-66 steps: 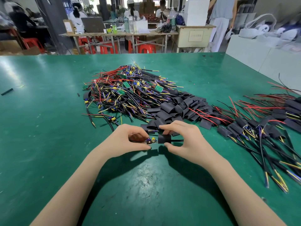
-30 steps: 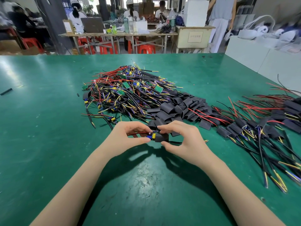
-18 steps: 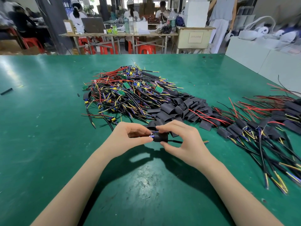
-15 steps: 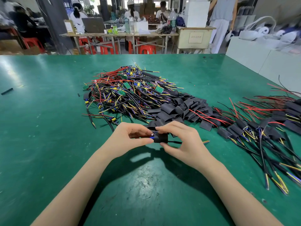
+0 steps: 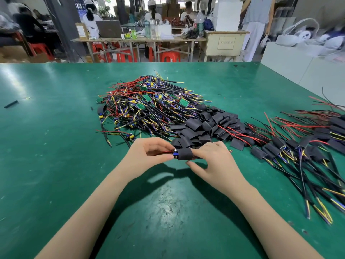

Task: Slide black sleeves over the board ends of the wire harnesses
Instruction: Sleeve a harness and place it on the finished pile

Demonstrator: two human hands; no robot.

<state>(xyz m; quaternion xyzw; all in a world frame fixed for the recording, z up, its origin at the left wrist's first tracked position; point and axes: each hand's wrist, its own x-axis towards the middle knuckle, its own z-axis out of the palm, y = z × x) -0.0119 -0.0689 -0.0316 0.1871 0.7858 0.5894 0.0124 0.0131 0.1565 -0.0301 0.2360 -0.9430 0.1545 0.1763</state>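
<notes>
Right now both hands are up off the green table (image 5: 56, 165), meeting over its near middle. My left hand (image 5: 147, 156) pinches the wire end of one harness: thumb and fingers curled around a thin red wire (image 5: 164, 151), with a small blue part of the board end (image 5: 175, 154) showing just past the fingertips. My right hand (image 5: 211, 161) holds the black sleeve (image 5: 184, 153) with its fingers curled over the far side; the thumb sits below the sleeve, and I can't tell if it touches. Sleeve sits around the board end, covering nearly all of it, between the two hands. A wire tip (image 5: 231, 151) sticks out beyond the right hand's knuckles.

Just past the hands lies a heap of loose black sleeves (image 5: 203, 126), touching the pile of bare harnesses (image 5: 149, 105) further out and to the left: red, yellow, purple and black wires with small green boards in it. Off to the right of my right hand is the spread of sleeved harnesses (image 5: 298, 146), wire ends fanning towards the near right edge. Far left of my left hand, a short black tube piece (image 5: 11, 104) lies alone on the table.

Beyond the table's far edge, people sit at a cluttered bench (image 5: 138, 39) with red stools (image 5: 170, 56) under it.
</notes>
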